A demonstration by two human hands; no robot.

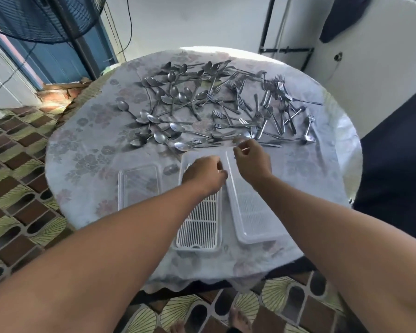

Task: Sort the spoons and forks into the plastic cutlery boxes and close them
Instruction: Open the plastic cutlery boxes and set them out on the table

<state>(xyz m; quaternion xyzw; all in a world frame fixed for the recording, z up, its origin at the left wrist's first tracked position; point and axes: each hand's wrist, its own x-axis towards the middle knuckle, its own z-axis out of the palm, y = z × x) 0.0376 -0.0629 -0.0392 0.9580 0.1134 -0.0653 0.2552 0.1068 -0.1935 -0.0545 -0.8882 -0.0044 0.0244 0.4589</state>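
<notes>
dull steel spoons (168,92) and forks (271,102) lie tangled beyond the white slatted box (198,227). left hand (203,175) curls at its far end; right hand (252,162) pinches the neighbouring clear box (255,212) rim.

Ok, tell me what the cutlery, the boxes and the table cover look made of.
Spoons and forks: metal, likely stainless steel; grey with dull to bright glints.
Boxes and the lid lying beside them: clear, glossy plastic, since the cloth shows through; the slatted insert looks opaque white plastic.
Table cover: pale floral sheet with a sheen; vinyl or satin-like fabric, cannot tell which.
</notes>
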